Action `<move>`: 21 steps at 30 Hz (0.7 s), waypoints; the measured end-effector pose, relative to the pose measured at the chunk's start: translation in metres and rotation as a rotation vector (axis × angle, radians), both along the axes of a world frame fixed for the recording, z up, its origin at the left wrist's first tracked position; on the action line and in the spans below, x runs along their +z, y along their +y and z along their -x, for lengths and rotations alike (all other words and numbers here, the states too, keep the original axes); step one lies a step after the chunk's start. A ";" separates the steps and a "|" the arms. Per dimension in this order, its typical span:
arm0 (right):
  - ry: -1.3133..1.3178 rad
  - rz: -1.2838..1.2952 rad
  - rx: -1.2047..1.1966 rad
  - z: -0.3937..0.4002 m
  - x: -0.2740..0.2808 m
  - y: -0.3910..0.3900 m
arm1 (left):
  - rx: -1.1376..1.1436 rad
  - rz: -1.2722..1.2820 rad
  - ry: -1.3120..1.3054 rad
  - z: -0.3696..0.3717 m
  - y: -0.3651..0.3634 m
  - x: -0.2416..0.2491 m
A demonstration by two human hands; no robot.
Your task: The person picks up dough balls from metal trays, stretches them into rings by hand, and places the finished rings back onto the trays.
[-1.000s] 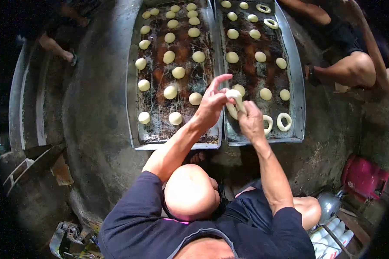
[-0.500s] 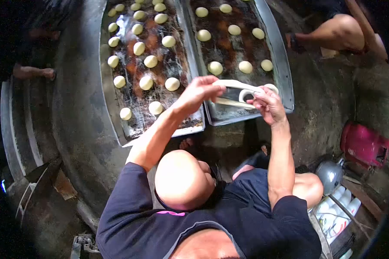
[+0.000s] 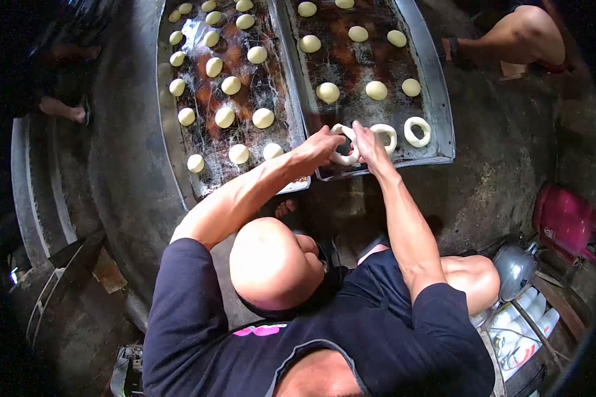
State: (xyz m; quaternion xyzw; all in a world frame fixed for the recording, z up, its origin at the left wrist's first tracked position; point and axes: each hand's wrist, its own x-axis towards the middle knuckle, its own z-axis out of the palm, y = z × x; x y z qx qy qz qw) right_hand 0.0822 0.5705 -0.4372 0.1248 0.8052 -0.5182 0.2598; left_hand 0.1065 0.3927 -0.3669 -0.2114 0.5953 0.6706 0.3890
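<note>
A pale dough ring (image 3: 344, 159) is between my two hands at the near left corner of the right tray (image 3: 438, 86). My left hand (image 3: 319, 147) grips its left side, and my right hand (image 3: 369, 144) has fingers closed on its right side. Just right of that hand, a second dough ring (image 3: 392, 137) lies on the tray, partly covered by it. Further right lies a third dough ring (image 3: 426, 133) with a round hole. Behind them, several dough balls (image 3: 376, 90) sit in spaced rows on the dark, greasy metal.
A left tray (image 3: 169, 139) with several dough balls (image 3: 224, 117) adjoins the right one. Other people's legs (image 3: 510, 43) show at upper right and left. A dark red container (image 3: 566, 221), a round grey metal object (image 3: 515, 270) and white bottles (image 3: 526, 324) stand on my right.
Both hands have come down and closer together, bringing the stretched dough from above the tray to its near left corner. It looks rounder now. The two rings on the right have come into view.
</note>
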 end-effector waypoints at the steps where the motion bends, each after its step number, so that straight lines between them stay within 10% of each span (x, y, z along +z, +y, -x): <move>1: -0.003 0.006 0.005 0.000 0.001 0.001 | -0.145 -0.004 0.101 -0.001 -0.010 0.007; 4: 0.288 -0.518 0.405 0.005 0.021 0.006 | -0.222 -0.029 0.277 -0.011 -0.026 0.037; 14: 0.672 -0.471 0.352 0.096 -0.004 -0.065 | 0.214 -0.151 0.390 -0.042 -0.067 0.028; 21: 0.219 0.507 -0.085 0.015 0.080 -0.072 | 0.250 0.016 0.594 -0.006 -0.046 0.008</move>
